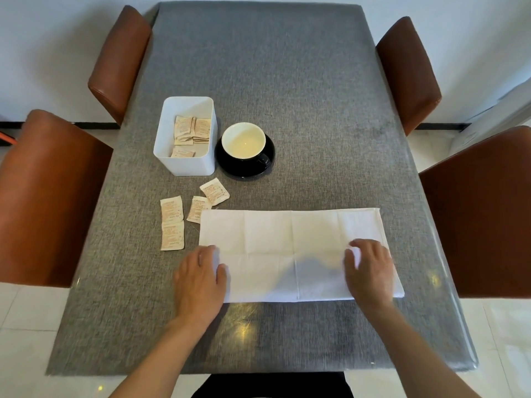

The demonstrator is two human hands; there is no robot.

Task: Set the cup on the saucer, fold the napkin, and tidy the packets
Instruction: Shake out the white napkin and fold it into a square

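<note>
napkin [287, 248] | left hand [198, 280], right hand [369, 271] pinching its ends | cup [243, 142] on saucer [244, 172]

White napkin [290, 248], black saucer [244, 170], grey woven table [287, 81].

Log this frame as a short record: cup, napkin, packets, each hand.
cup: cup sits on the black saucer
napkin: white napkin spread on the table, creased, fold in progress
packets: several in the white box; loose packets on the table beside the napkin
left hand: left hand grips the napkin's left edge
right hand: right hand grips its right part
</note>
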